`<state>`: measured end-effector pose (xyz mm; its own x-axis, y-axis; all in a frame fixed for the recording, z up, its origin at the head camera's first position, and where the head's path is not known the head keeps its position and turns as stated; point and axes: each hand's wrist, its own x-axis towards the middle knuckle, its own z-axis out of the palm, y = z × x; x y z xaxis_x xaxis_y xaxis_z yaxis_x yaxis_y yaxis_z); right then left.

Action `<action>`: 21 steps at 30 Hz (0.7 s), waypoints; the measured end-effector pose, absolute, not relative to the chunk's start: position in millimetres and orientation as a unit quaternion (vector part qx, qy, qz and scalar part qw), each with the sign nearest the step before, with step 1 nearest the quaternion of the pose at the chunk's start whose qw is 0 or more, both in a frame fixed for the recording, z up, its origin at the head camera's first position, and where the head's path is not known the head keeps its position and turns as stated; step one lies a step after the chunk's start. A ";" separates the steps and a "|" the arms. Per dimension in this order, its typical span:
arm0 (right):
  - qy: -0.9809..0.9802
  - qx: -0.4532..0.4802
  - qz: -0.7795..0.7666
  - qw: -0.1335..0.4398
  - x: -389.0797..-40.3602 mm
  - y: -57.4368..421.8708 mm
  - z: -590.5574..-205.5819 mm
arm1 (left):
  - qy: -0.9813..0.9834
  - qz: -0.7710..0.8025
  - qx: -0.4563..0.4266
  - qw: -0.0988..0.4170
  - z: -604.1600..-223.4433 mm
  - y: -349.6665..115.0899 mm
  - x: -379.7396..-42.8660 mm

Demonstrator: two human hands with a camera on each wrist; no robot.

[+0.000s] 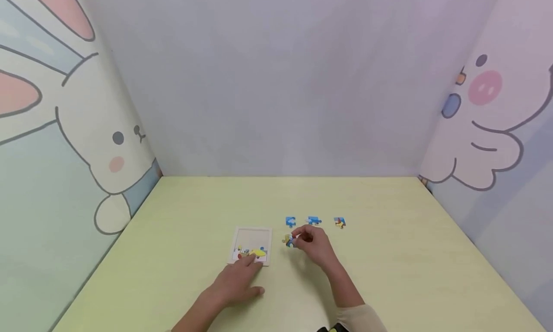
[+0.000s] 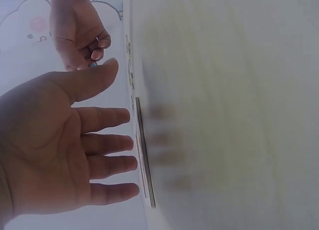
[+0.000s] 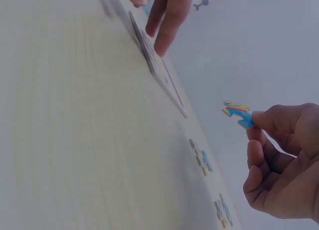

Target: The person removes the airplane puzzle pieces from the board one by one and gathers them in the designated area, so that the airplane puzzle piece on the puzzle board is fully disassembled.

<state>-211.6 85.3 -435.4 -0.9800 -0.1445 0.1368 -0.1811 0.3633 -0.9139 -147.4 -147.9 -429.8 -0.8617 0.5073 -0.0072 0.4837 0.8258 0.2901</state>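
Observation:
My right hand (image 1: 314, 248) pinches a jigsaw puzzle piece (image 1: 288, 240) between thumb and fingertips, just right of the puzzle tray. Blue, yellow and red show on that piece (image 3: 240, 113) in the right wrist view, where it is off the table. The light-framed puzzle tray (image 1: 253, 236) lies flat, its lower part filled with a picture with yellow shapes and its upper part bare. At the tray's near edge my left hand (image 1: 235, 281) has its fingers extended onto it, thumb spread aside. In the left wrist view the left fingers (image 2: 107, 148) are straight.
Behind the right hand, three loose puzzle pieces lie in a row: a blue one (image 1: 290, 221), another blue one (image 1: 314, 220) and a multicoloured one (image 1: 340, 222). The pale table (image 1: 190, 207) ends at a back wall (image 1: 285, 106), with cartoon-printed walls at both sides.

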 end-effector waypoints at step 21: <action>-0.817 0.008 0.575 0.041 -206.5 146.7 -429.8 | 0.981 0.115 0.146 0.057 -438.2 -143.0 -135.9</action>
